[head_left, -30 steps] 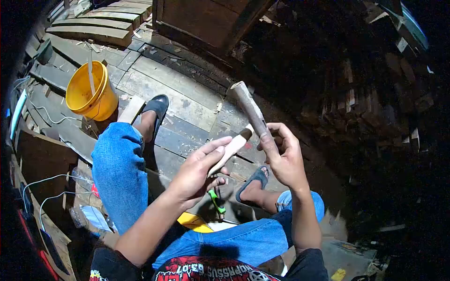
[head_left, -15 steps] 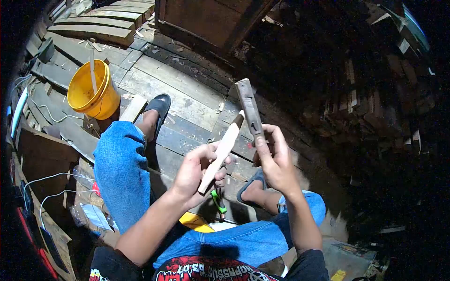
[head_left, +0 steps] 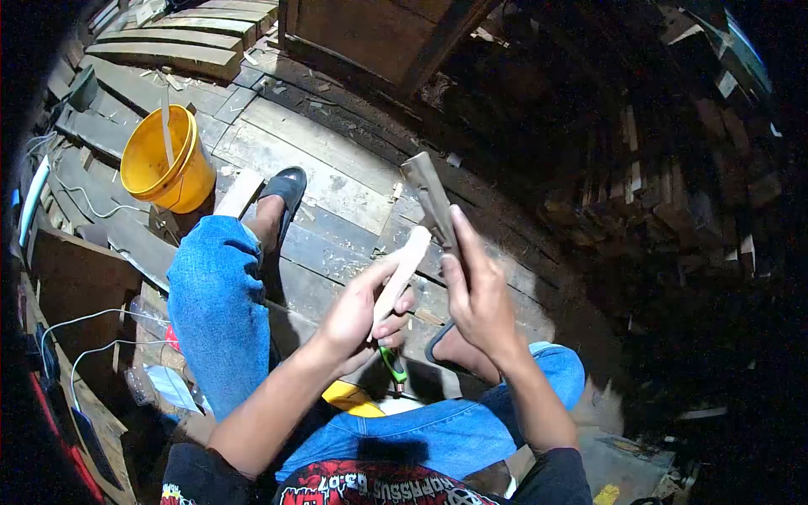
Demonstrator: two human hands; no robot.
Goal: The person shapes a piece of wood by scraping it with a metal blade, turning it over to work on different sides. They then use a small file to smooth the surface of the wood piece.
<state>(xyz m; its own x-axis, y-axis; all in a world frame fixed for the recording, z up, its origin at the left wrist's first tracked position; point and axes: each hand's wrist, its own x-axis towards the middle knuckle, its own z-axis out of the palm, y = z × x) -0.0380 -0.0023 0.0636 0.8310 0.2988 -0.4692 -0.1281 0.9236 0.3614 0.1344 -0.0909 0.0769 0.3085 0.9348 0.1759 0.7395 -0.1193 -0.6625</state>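
Observation:
Closed round a pale wooden piece [head_left: 402, 271], my left hand [head_left: 358, 311] is in the middle of the view. The piece's rounded upper end points up and to the right. My right hand [head_left: 481, 295] grips a dark, flat-sided wooden piece [head_left: 431, 195], with fingers along its right edge. The lower part of the dark piece is beside the tip of the pale one; whether they touch I cannot tell. Below my left hand shows a green and black handle [head_left: 391, 367], its other end hidden.
A yellow bucket [head_left: 195, 181] with a strip of wood in it stands at the left on the plank floor [head_left: 295, 139]. Curved boards [head_left: 160, 55] lie at the upper left. Stacked timber [head_left: 656, 189] is in shadow at the right. White cables run along the left.
My right hand has turned and moved slightly left, tilting the dark piece and bringing it closer to the pale one. The pale piece has rotated in my left hand.

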